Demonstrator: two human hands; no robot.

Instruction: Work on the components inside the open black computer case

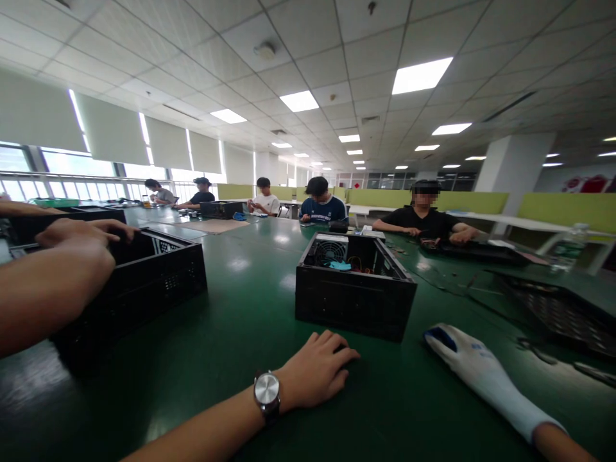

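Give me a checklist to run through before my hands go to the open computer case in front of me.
1. Left hand free: ok. It lies on the green table just short of the case and holds nothing.
2. Right hand free: ok. It is gloved, flat on the table and empty.
3. Computer case open on top: ok. The fan and some wiring show inside.
4. Co-worker's hand away from it: ok. It rests on the other black case at the left.
5. Power unplugged: cannot tell. The back of the case is hidden.
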